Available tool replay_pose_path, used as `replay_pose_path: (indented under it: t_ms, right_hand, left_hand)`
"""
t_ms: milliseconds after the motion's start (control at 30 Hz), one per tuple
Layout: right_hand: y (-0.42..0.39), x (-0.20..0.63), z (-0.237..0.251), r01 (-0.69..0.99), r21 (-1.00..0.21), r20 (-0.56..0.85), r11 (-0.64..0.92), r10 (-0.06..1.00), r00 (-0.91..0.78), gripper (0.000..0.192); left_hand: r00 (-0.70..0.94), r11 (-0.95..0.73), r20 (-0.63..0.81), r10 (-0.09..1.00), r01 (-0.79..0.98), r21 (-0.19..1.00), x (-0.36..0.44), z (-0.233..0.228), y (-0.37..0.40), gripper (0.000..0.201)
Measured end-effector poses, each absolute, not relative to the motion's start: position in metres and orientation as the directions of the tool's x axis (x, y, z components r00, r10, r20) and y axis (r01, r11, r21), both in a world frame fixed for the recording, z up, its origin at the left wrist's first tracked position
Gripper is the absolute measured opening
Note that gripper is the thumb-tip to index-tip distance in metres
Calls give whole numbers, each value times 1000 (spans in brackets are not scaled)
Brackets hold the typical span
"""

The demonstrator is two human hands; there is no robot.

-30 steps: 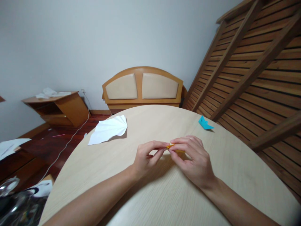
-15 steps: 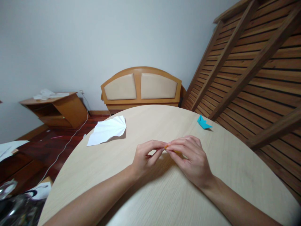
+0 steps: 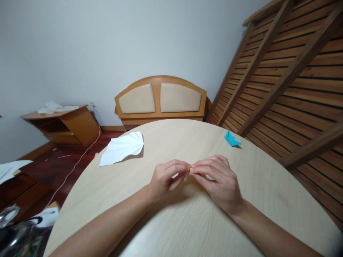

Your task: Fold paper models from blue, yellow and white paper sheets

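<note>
A small orange-yellow piece of folded paper [image 3: 190,169] is pinched between my two hands above the table, and most of it is hidden by my fingers. Thumb and fingers of my left hand [image 3: 167,177] close on its left end. My right hand [image 3: 218,178] grips it from the other side, fingertips meeting those of the left. To the right and farther back lies a blue folded-paper boat [image 3: 232,140]. On the left of the table rests a creased white sheet of paper [image 3: 123,148], its folds fanning out from the right end.
The round, pale wooden table [image 3: 171,228] fills the foreground. Behind it stands a padded headboard [image 3: 158,79] against the wall. A slatted wooden frame [image 3: 270,82] leans at the right. A low cabinet [image 3: 80,125] and a white cable [image 3: 76,167] are on the left.
My left fingertips have shifted slightly at the orange-yellow paper, and the gap under the left hand's fingers looks smaller. The boat and white sheet stay where they were.
</note>
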State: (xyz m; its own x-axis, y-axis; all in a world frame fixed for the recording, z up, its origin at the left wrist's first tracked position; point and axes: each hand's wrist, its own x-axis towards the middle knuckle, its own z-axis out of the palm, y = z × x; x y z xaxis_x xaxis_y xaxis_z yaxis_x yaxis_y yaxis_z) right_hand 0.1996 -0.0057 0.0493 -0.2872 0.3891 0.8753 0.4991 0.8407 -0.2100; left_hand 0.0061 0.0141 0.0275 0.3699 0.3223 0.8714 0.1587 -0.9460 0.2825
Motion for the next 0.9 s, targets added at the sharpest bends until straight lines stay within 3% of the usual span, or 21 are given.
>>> replay_pose_path:
  t_ms: [467,900]
  right_hand:
    - [-4,200,50,506,-230,855,831,421,-303,13]
    - [-3,199,47,524,-318,832,790,497,-246,5]
  left_hand:
    - [351,-926,858,376,98,365,6,21,17,27]
    - [291,-911,864,411,86,404,10,23,17,14]
